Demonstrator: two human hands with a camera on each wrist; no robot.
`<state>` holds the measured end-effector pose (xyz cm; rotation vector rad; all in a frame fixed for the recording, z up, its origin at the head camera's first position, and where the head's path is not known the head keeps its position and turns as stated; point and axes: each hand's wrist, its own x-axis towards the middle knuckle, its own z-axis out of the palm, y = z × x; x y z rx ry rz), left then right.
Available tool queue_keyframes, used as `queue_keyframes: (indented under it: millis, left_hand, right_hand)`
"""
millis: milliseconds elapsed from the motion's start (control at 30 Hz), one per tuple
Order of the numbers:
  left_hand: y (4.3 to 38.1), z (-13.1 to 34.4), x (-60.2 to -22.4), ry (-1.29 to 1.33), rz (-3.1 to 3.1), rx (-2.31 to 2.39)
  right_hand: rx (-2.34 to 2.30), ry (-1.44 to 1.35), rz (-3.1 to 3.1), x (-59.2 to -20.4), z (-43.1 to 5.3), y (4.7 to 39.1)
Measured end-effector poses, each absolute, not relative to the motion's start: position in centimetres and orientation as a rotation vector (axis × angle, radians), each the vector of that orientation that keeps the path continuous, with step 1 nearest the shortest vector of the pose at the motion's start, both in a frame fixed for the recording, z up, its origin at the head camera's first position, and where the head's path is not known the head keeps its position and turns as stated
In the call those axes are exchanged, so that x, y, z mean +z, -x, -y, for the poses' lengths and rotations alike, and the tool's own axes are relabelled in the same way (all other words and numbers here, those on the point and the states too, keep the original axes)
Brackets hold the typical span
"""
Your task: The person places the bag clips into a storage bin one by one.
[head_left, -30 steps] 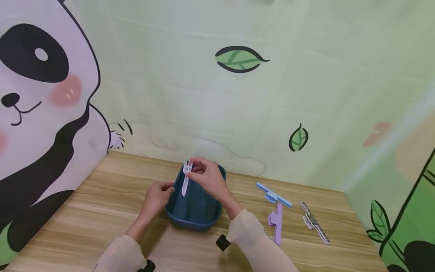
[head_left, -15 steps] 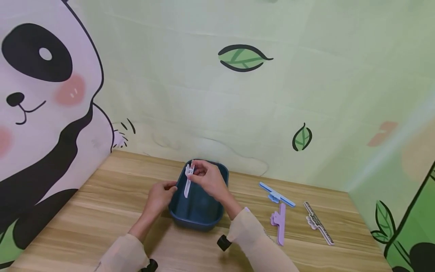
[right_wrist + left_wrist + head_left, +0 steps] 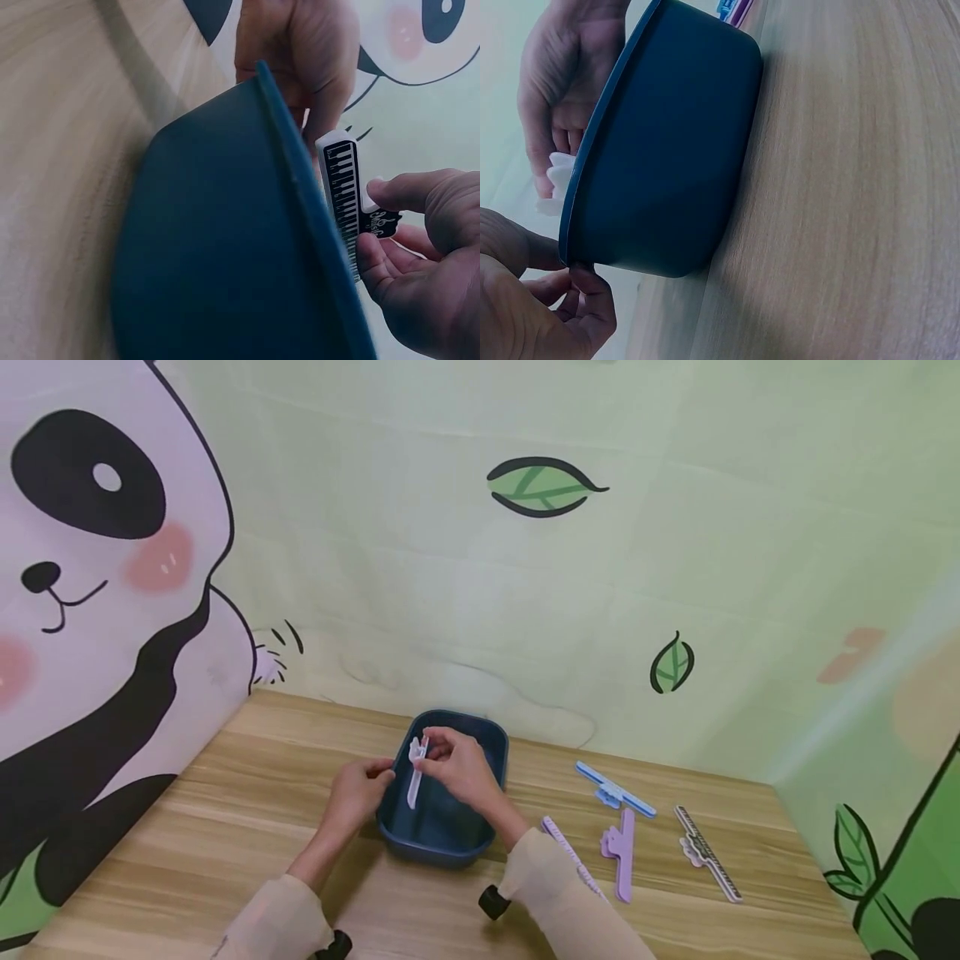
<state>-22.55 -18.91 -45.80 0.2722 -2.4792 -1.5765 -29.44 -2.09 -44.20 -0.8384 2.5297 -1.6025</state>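
A dark blue plastic bin [image 3: 438, 852] stands on the wooden table. At its left side my left hand [image 3: 356, 793] pinches the rim between thumb and fingers, as the left wrist view also shows. My right hand [image 3: 468, 772] holds a white clip [image 3: 413, 792] over the bin's opening, tilted with its long bar pointing down. In the right wrist view, the clip [image 3: 343, 180] bears a black-and-white piano-key pattern, and thumb and fingers [image 3: 409, 191] grip its dark, scalloped handle. Part of the bar is hidden behind the bin's wall.
Right of the bin lie a blue clip [image 3: 617, 789], a purple clip [image 3: 624, 856] and a black-and-white piano-key clip [image 3: 708, 853]. Another pale patterned clip [image 3: 570, 852] is partly covered by the right sleeve. A panda-printed cloth wall [image 3: 420, 568] rises behind the table.
My right hand has lowered slightly with the white clip towards the bin's inside. The left hand stays on the rim. The pale patterned clip by the right sleeve has come into sight.
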Motion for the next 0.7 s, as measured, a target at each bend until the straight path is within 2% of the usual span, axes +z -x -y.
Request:
queue_keyframes:
  millis: [700]
  left_hand:
    - [22.5,19.0,-45.8,-0.282,2.484,-1.568]
  right_hand:
    - [-1.419,0.795,-2.564,-45.6,2.3,29.4]
